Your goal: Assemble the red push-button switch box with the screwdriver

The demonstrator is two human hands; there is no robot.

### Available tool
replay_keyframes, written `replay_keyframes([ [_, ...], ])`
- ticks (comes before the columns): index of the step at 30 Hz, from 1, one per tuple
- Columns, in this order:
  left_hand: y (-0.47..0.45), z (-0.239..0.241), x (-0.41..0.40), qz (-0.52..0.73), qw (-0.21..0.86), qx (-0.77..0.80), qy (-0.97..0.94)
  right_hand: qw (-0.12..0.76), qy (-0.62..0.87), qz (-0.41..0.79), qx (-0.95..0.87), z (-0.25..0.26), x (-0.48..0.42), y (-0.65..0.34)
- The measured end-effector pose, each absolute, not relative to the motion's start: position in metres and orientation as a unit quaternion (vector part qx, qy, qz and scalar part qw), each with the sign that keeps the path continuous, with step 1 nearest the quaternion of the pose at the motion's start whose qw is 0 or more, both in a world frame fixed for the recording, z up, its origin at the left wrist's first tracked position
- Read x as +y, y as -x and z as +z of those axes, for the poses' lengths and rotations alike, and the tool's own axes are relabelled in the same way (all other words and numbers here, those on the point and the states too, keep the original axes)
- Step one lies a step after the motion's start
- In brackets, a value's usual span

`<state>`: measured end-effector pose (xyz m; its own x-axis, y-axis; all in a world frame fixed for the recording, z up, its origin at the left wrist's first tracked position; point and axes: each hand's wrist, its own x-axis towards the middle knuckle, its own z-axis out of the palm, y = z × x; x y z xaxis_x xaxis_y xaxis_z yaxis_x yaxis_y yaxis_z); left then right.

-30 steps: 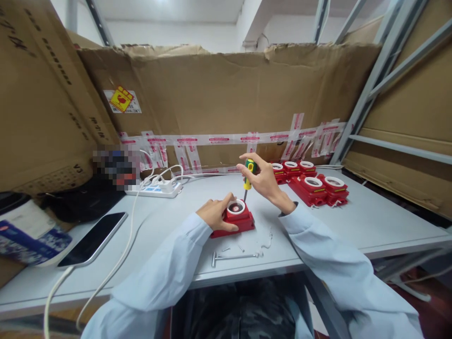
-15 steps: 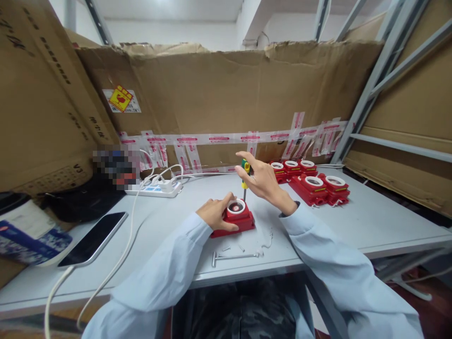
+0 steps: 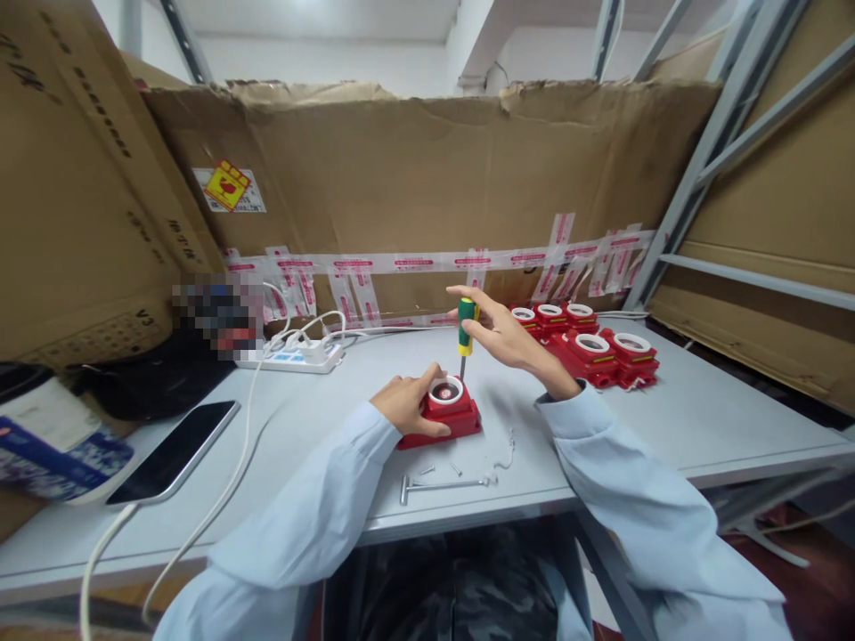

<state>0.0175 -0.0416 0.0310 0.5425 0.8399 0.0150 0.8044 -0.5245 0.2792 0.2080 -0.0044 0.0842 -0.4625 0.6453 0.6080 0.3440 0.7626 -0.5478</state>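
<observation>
Right grip [image 3: 502, 335] curled round screwdriver [image 3: 466, 340], left grip [image 3: 403, 403] half-spread — clasping red box [image 3: 459, 419]

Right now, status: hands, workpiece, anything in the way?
Left hand clasping white-ringed red box. Right hand holding near-upright green-and-yellow screwdriver, tip at box's far-right corner. Silver T-handled rod lies nearer, not blocking.
</observation>
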Motion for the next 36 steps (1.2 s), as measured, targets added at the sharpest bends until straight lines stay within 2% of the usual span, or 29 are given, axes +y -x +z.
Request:
replay_keyframes([
  [2, -0.017, 0.031, -0.041, 0.078, 0.122, 0.470, -0.871, 0.424, 0.289, 0.180, -0.839, 0.085, -0.004, -0.209],
  [7, -0.017, 0.030, -0.040, 0.073, 0.117, 0.475, -0.869, 0.484, 0.411, -0.010, -0.773, 0.079, -0.004, -0.195],
  [9, -0.017, 0.030, -0.040, 0.072, 0.113, 0.475, -0.870, 0.473, 0.393, 0.022, -0.788, 0.079, -0.004, -0.195],
  [13, -0.016, 0.029, -0.039, 0.074, 0.114, 0.471, -0.872, 0.431, 0.281, 0.188, -0.837, 0.083, -0.001, -0.204],
  [15, -0.016, 0.029, -0.039, 0.077, 0.116, 0.469, -0.872, 0.445, 0.294, 0.166, -0.829, 0.082, -0.001, -0.203],
  [18, -0.016, 0.029, -0.038, 0.070, 0.116, 0.474, -0.870, 0.495, 0.379, 0.040, -0.781, 0.078, -0.003, -0.194],
  [20, -0.016, 0.028, -0.038, 0.069, 0.114, 0.476, -0.869, 0.494, 0.402, -0.002, -0.771, 0.075, -0.005, -0.191],
  [22, -0.016, 0.028, -0.038, 0.073, 0.114, 0.474, -0.870, 0.478, 0.371, 0.034, -0.795, 0.075, -0.007, -0.192],
  [25, -0.015, 0.028, -0.038, 0.076, 0.117, 0.470, -0.871, 0.434, 0.266, 0.182, -0.841, 0.078, -0.007, -0.201],
  [27, -0.016, 0.028, -0.038, 0.076, 0.118, 0.470, -0.871, 0.412, 0.237, 0.225, -0.851, 0.079, -0.004, -0.204],
  [31, -0.017, 0.029, -0.039, 0.076, 0.119, 0.473, -0.870, 0.482, 0.377, 0.048, -0.790, 0.075, 0.001, -0.199],
  [33, -0.016, 0.029, -0.038, 0.078, 0.121, 0.472, -0.870, 0.487, 0.430, -0.011, -0.760, 0.074, 0.002, -0.199],
  [36, -0.016, 0.028, -0.037, 0.080, 0.125, 0.468, -0.871, 0.464, 0.391, 0.067, -0.792, 0.078, 0.001, -0.208],
])
